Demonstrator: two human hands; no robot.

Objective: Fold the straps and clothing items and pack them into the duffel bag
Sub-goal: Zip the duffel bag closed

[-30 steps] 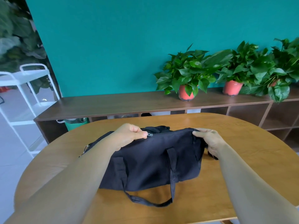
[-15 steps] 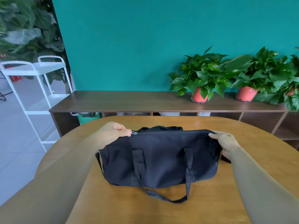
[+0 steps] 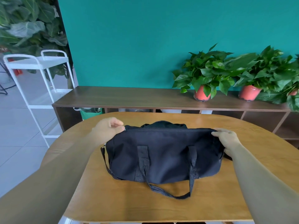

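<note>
A black duffel bag (image 3: 163,152) lies on the round wooden table (image 3: 161,206), its top zipper (image 3: 168,129) drawn shut along the whole length. My left hand (image 3: 108,129) pinches the zipper pull at the bag's left end. My right hand (image 3: 227,140) grips the fabric at the bag's right end. A carry handle (image 3: 169,191) hangs over the near side onto the table. A shoulder strap (image 3: 105,160) with a metal clip runs down the left end. Some dark fabric bulges behind the zipper. No loose clothing is visible.
A dark wooden sideboard (image 3: 129,97) stands behind the table against the teal wall, with potted plants (image 3: 205,78) in red pots at its right. A white metal cart (image 3: 40,75) stands at the left on the tiled floor.
My left hand has drawn the zipper pull leftward to the bag's left end, closing the top. The view has shifted so that the bag sits more to the right.
</note>
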